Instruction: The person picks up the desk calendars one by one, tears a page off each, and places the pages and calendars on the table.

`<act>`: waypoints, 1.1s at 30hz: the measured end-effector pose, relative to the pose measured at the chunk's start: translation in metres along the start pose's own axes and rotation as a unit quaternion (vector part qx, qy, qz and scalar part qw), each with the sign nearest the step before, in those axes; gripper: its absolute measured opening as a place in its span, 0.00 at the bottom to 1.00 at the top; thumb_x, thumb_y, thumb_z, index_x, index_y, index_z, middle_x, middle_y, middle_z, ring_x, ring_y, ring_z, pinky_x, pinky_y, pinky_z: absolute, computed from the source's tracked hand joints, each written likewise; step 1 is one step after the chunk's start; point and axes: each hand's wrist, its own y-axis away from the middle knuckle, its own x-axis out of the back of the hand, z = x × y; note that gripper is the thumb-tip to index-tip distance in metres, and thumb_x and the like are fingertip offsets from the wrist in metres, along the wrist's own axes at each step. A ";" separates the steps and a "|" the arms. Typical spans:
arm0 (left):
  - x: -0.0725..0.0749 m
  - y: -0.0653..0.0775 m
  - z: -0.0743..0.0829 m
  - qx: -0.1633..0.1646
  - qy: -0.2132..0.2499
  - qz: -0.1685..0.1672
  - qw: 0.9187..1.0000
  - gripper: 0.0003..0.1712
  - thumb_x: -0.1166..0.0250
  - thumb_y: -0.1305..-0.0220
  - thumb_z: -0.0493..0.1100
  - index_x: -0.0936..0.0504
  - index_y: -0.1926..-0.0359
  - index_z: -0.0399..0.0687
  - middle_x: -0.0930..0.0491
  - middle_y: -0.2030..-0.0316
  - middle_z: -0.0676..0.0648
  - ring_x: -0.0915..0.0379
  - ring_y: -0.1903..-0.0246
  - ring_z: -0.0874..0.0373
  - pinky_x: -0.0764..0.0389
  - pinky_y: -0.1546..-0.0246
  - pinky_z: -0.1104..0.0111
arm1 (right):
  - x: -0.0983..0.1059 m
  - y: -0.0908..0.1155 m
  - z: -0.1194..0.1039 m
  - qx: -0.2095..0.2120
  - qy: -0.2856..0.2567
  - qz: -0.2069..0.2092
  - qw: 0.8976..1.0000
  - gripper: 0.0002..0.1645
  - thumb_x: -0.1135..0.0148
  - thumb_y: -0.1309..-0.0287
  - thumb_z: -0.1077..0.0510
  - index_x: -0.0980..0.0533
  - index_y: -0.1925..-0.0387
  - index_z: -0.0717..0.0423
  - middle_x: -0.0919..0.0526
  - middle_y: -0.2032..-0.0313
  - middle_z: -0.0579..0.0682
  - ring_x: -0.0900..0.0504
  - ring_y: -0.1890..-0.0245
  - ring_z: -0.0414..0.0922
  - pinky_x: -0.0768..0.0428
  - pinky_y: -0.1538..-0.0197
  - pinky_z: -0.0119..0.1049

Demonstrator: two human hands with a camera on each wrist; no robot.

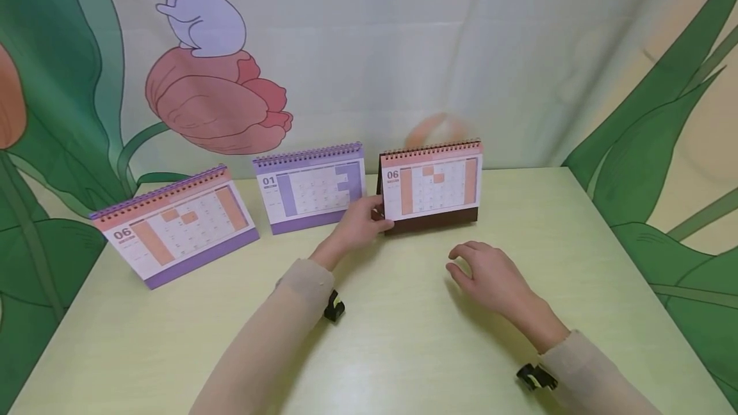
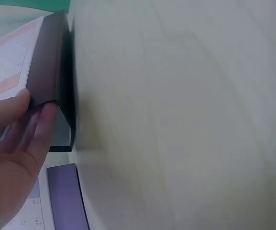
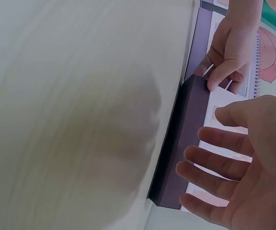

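Note:
A desk calendar (image 1: 432, 184) with orange month page 06 and a dark brown stand stands at the back of the table. My left hand (image 1: 363, 219) pinches its lower left corner, thumb on the front and fingers behind the brown base (image 2: 47, 62). My right hand (image 1: 490, 277) hovers over the table to the front right of it, fingers spread and loosely bent, holding nothing. Left of my left hand stands a purple desk calendar (image 1: 311, 187) with page 01. Farther left stands another calendar (image 1: 179, 223), angled, with orange page 06 and a purple base.
The pale green table (image 1: 403, 338) reaches back to a printed curtain (image 1: 369, 69) with a cartoon animal, a flower and green leaves. The calendars stand in a row close to this curtain. A black clip-like piece is worn at each sleeve cuff.

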 end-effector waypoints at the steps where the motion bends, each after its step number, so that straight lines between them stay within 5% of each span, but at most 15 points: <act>1: 0.001 0.001 0.000 -0.003 0.012 0.000 1.000 0.17 0.31 0.32 0.33 0.19 0.44 0.35 0.17 0.56 0.39 0.19 0.59 0.49 0.17 0.62 0.64 | 0.000 0.000 0.000 0.001 0.000 -0.001 1.000 0.11 0.32 0.33 0.56 0.17 0.55 0.60 0.14 0.52 0.56 0.16 0.49 0.56 0.19 0.45 0.53; 8: 0.007 0.010 0.002 -0.016 0.091 -0.008 0.996 0.18 0.34 0.31 0.31 0.21 0.41 0.35 0.18 0.54 0.39 0.20 0.58 0.50 0.15 0.58 0.60 | 0.001 -0.003 -0.003 0.013 -0.001 0.003 1.000 0.12 0.32 0.33 0.56 0.17 0.55 0.60 0.14 0.53 0.56 0.16 0.50 0.56 0.19 0.45 0.54; 15: 0.014 0.024 0.006 -0.018 0.097 -0.009 0.995 0.21 0.32 0.31 0.34 0.22 0.39 0.36 0.18 0.55 0.40 0.21 0.65 0.54 0.17 0.62 0.54 | 0.000 -0.009 -0.006 0.029 -0.001 0.004 1.000 0.15 0.33 0.33 0.55 0.18 0.51 0.61 0.14 0.52 0.57 0.16 0.50 0.56 0.19 0.46 0.53; 19: 0.016 0.033 0.007 -0.026 0.118 -0.027 0.992 0.22 0.34 0.30 0.32 0.23 0.38 0.34 0.20 0.49 0.38 0.19 0.59 0.51 0.16 0.57 0.57 | 0.001 -0.012 -0.009 0.042 -0.006 0.020 0.999 0.16 0.33 0.33 0.55 0.18 0.51 0.62 0.15 0.51 0.57 0.16 0.51 0.56 0.19 0.47 0.53; 25: 0.019 0.044 0.008 -0.032 0.150 -0.061 0.986 0.22 0.36 0.30 0.29 0.24 0.37 0.32 0.25 0.44 0.37 0.19 0.52 0.49 0.15 0.55 0.63 | -0.004 -0.015 -0.012 0.081 -0.016 0.103 0.991 0.14 0.30 0.35 0.54 0.18 0.55 0.61 0.16 0.55 0.55 0.18 0.54 0.54 0.19 0.49 0.50; 30: 0.020 0.052 0.010 -0.034 0.173 -0.069 0.982 0.22 0.37 0.30 0.28 0.25 0.37 0.32 0.24 0.43 0.37 0.18 0.50 0.47 0.15 0.54 0.61 | -0.004 -0.017 -0.015 0.140 -0.024 0.205 0.968 0.17 0.25 0.41 0.54 0.19 0.59 0.61 0.19 0.56 0.57 0.21 0.54 0.56 0.22 0.52 0.50; 33: 0.020 0.056 0.011 -0.038 0.186 -0.072 0.979 0.22 0.37 0.30 0.28 0.25 0.37 0.32 0.24 0.42 0.36 0.19 0.47 0.44 0.15 0.52 0.60 | -0.003 -0.020 -0.014 0.158 -0.017 0.234 0.959 0.25 0.25 0.42 0.50 0.22 0.52 0.63 0.22 0.47 0.61 0.24 0.46 0.59 0.24 0.45 0.54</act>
